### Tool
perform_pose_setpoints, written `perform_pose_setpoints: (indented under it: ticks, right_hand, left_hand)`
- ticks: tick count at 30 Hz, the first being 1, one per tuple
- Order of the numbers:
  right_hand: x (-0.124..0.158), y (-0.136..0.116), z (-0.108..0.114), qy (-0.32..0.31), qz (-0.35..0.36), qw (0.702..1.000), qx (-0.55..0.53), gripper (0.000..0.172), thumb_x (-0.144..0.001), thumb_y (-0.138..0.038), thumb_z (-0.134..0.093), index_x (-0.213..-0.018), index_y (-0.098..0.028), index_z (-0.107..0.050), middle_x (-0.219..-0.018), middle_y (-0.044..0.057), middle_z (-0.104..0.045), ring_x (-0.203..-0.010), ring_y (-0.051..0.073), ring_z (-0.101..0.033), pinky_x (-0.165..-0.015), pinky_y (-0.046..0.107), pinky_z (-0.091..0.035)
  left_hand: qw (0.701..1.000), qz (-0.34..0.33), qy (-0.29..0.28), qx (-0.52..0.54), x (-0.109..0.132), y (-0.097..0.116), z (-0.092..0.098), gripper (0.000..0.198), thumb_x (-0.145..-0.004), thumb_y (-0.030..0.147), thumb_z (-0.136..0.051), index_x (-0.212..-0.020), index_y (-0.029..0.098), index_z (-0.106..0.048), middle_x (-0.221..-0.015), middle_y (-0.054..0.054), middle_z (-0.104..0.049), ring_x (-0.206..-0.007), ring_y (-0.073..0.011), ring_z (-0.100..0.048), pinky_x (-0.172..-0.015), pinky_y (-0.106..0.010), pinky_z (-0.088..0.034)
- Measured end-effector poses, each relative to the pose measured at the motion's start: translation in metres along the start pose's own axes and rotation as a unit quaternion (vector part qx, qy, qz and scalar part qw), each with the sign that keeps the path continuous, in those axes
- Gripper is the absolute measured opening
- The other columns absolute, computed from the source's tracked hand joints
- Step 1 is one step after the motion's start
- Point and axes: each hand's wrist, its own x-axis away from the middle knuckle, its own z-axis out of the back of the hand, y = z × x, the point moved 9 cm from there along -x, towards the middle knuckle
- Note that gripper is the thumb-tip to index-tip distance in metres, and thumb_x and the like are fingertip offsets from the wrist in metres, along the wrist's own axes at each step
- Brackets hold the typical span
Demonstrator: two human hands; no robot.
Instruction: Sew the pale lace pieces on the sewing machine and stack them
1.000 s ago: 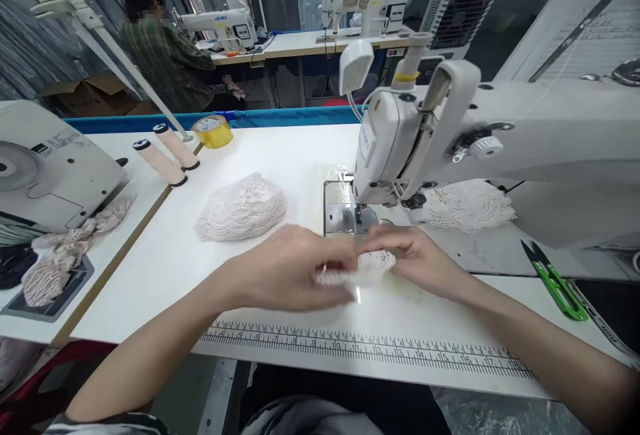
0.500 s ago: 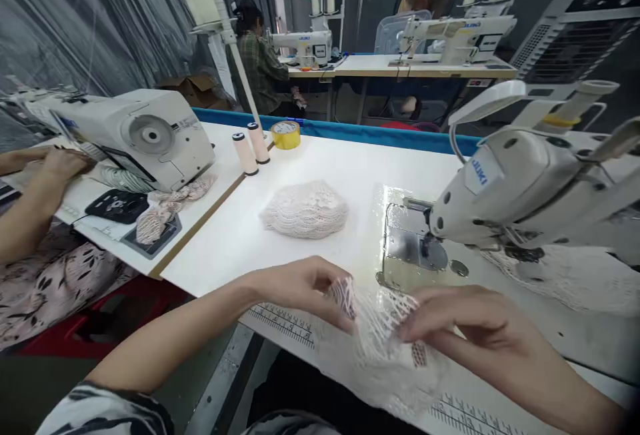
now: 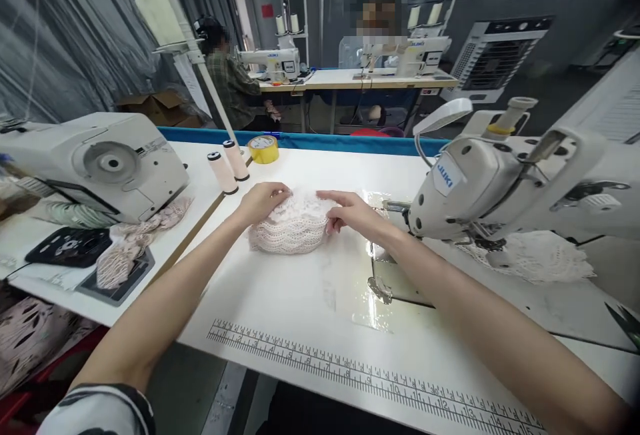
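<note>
A pile of white and pale pink lace pieces [image 3: 290,236] lies on the sewing table, with the top piece slightly raised and blurred. At its upper left edge, my left hand [image 3: 265,201] has its fingertips closed on the top lace. My right hand [image 3: 353,213] touches the right side of the pile, index finger stretched across the lace and the other fingers partly bent, apart from it. Right of my hands stands a white JUKI sewing machine [image 3: 450,181]; more white lace [image 3: 540,255] lies beneath and behind its head.
Two pale pink thread spools [image 3: 223,173] and a yellow tape roll [image 3: 263,149] stand behind the pile. A printed ruler [image 3: 360,371] runs along the front edge. At left are another sewing machine [image 3: 110,161] and a black phone-like object [image 3: 67,246]. People sit at machines farther back.
Both hands have moved from the table's front edge forward and left to the pile, bringing the lace they held onto it. The view has shifted right.
</note>
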Motion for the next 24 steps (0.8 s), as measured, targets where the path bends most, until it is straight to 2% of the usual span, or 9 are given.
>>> perform_pose_setpoints:
  ticks: [5, 9, 11, 13, 15, 17, 18, 20, 24]
  right_hand:
    - [0.016, 0.015, 0.003, 0.007, -0.030, 0.999, -0.016, 0.066, -0.082, -0.006, -0.046, -0.147, -0.008, -0.036, -0.060, 0.001, -0.066, -0.058, 0.016, -0.065, -0.050, 0.026, -0.049]
    - [0.072, 0.024, 0.013, 0.028, -0.010, 0.999, 0.044, 0.056, -0.086, -0.010, -0.048, -0.142, -0.017, -0.045, -0.061, -0.002, -0.064, -0.053, 0.014, -0.062, -0.049, 0.025, -0.049]
    - [0.109, 0.023, 0.016, 0.016, 0.048, 0.988, 0.149, 0.041, -0.089, -0.013, -0.050, -0.128, -0.018, -0.058, -0.067, -0.001, -0.066, -0.057, 0.013, -0.063, -0.056, 0.026, -0.052]
    - [0.147, 0.020, 0.031, 0.047, 0.120, 0.954, 0.272, 0.026, -0.090, -0.013, -0.050, -0.108, -0.020, -0.067, -0.093, 0.004, -0.071, -0.080, 0.013, -0.066, -0.069, 0.026, -0.053]
    - [0.178, 0.021, 0.059, 0.118, 0.145, 0.894, 0.408, 0.023, -0.091, -0.012, -0.049, -0.101, -0.019, -0.068, -0.104, 0.004, -0.070, -0.090, 0.014, -0.065, -0.072, 0.026, -0.051]
    - [0.202, 0.024, 0.097, 0.214, 0.109, 0.788, 0.567, 0.021, -0.092, -0.013, -0.048, -0.091, -0.018, -0.069, -0.091, 0.003, -0.071, -0.083, 0.015, -0.063, -0.068, 0.026, -0.048]
    - [0.210, 0.027, 0.116, 0.246, 0.085, 0.764, 0.591, 0.020, -0.093, -0.014, -0.048, -0.091, -0.016, -0.068, -0.092, 0.006, -0.070, -0.084, 0.017, -0.063, -0.069, 0.029, -0.046]
    - [0.220, 0.030, 0.147, 0.295, 0.045, 0.719, 0.627, 0.018, -0.093, -0.021, -0.050, -0.095, -0.013, -0.067, -0.098, 0.011, -0.069, -0.087, 0.022, -0.061, -0.068, 0.031, -0.042]
    - [0.213, 0.037, 0.168, 0.303, 0.011, 0.693, 0.654, 0.019, -0.092, -0.027, -0.052, -0.092, -0.013, -0.066, -0.097, 0.012, -0.069, -0.087, 0.024, -0.060, -0.072, 0.034, -0.037]
  left_hand:
    - [0.991, 0.033, 0.045, -0.124, 0.014, -0.009, 0.003, 0.035, -0.086, 0.041, -0.051, -0.114, 0.029, -0.067, -0.088, -0.004, -0.071, -0.085, -0.0253, -0.062, -0.066, -0.030, -0.039]
    - [0.978, 0.047, 0.055, -0.194, 0.032, -0.004, 0.013, 0.041, -0.087, 0.043, -0.048, -0.118, 0.024, -0.065, -0.084, -0.009, -0.071, -0.080, -0.0293, -0.063, -0.065, -0.033, -0.040]
    - [0.946, 0.031, 0.079, -0.312, 0.040, 0.006, 0.019, 0.047, -0.090, 0.051, -0.041, -0.123, 0.025, -0.061, -0.088, -0.009, -0.071, -0.073, -0.0290, -0.064, -0.061, -0.033, -0.040]
    - [0.917, -0.018, 0.167, -0.361, 0.051, 0.026, 0.029, 0.051, -0.092, 0.054, -0.034, -0.125, 0.024, -0.059, -0.105, -0.012, -0.070, -0.083, -0.0321, -0.065, -0.064, -0.036, -0.043]
    - [0.912, -0.104, 0.213, -0.335, 0.061, 0.049, 0.025, 0.051, -0.094, 0.056, -0.033, -0.124, 0.025, -0.060, -0.110, -0.012, -0.069, -0.098, -0.0332, -0.064, -0.071, -0.039, -0.045]
    - [0.919, -0.189, 0.201, -0.281, 0.070, 0.071, 0.009, 0.048, -0.095, 0.054, -0.034, -0.121, 0.025, -0.062, -0.114, -0.010, -0.069, -0.102, -0.0317, -0.065, -0.080, -0.040, -0.046]
    - [0.921, -0.226, 0.188, -0.257, 0.075, 0.083, 0.000, 0.045, -0.095, 0.051, -0.036, -0.121, 0.025, -0.062, -0.117, -0.009, -0.068, -0.104, -0.0312, -0.064, -0.083, -0.040, -0.046]
    - [0.911, -0.294, 0.174, -0.233, 0.087, 0.108, -0.020, 0.037, -0.096, 0.043, -0.042, -0.123, 0.026, -0.061, -0.124, -0.008, -0.066, -0.110, -0.0315, -0.063, -0.089, -0.042, -0.045]
    - [0.862, -0.434, 0.157, -0.210, 0.115, 0.162, -0.059, 0.039, -0.092, 0.032, -0.055, -0.131, 0.025, -0.055, -0.122, -0.007, -0.068, -0.107, -0.0284, -0.065, -0.092, -0.040, -0.045]
